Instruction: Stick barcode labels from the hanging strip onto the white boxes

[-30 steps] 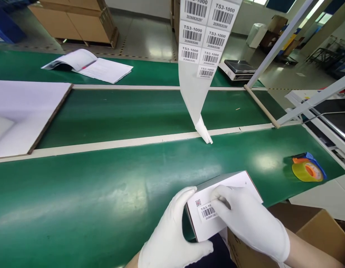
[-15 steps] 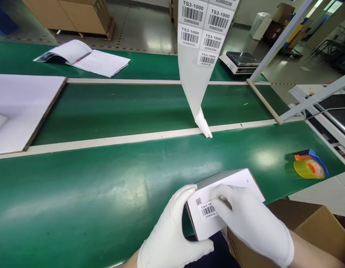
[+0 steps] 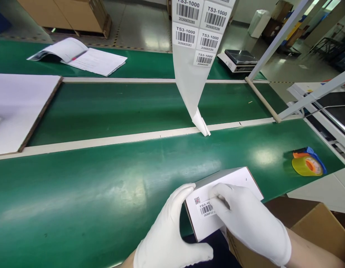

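A small white box [image 3: 236, 179] sits tilted at the table's near edge. Around its left end curls my white-gloved left hand [image 3: 166, 230], fingertips at the upper left corner and thumb by the lower edge, steadying it. My right hand [image 3: 245, 216], gloved too, is closed with its fingertips pressed on a barcode label [image 3: 206, 209] on the box's top face. Those fingers cover the label's right part. Beside the label is a small printed square code [image 3: 197, 200]. A strip of barcode labels [image 3: 203, 37] hangs down beyond the box, its lower end folded.
A tape dispenser with yellow tape [image 3: 306, 166] lies at the right of the green table [image 3: 85, 201]. An open cardboard box [image 3: 309, 219] stands below at right. Farther back are an open booklet [image 3: 96, 61], a scale [image 3: 239, 61], a white board [image 3: 18, 108] and a slanted metal post [image 3: 281, 37].
The view has shifted slightly, so everything appears a little farther left. Both hands keep nearly the same places on the box, and the right fingertips stay on the label.
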`<state>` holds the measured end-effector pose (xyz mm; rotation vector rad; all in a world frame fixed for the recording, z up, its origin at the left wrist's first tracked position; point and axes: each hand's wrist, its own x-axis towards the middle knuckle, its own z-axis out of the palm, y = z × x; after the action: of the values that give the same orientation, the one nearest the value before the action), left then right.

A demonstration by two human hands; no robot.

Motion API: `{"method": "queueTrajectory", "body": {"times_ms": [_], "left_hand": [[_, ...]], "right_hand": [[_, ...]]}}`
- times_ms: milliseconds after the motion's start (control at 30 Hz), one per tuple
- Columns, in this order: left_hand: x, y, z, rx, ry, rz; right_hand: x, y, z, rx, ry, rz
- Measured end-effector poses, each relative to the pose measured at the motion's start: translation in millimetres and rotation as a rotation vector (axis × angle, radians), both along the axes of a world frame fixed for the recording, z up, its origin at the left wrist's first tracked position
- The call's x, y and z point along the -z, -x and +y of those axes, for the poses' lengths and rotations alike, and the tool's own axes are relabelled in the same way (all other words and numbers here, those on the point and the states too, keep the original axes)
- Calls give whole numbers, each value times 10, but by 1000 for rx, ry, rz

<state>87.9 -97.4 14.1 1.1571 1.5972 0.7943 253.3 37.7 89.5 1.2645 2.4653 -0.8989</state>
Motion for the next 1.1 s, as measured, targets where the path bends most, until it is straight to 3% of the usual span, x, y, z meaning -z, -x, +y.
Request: {"method": "queueTrajectory", "body": {"times_ms": [267, 500, 600, 767, 833, 900, 967, 1100], "left_hand": [[-64, -92, 138, -170, -163, 114], [-41, -90, 230, -283, -165, 190], [-13, -57, 245, -286, -211, 174], [45, -43, 256, -288, -236, 180], [62, -41, 257, -285, -251, 171], [70, -36, 258, -284, -258, 160], [76, -27, 263, -286, -256, 152], [95, -19, 290, -286, -269, 146]], "right_hand": [[29, -7, -11, -19, -30, -1], [28, 38, -29, -32, -48, -52], [80, 34, -101, -66, -190, -85], [173, -58, -303, -68, -781, -124], [213, -106, -358, -192, -826, 13], [266, -158, -382, -404, -761, 153], [321, -213, -384, -490, -716, 182], [407, -294, -411, -254, -733, 88]]}}
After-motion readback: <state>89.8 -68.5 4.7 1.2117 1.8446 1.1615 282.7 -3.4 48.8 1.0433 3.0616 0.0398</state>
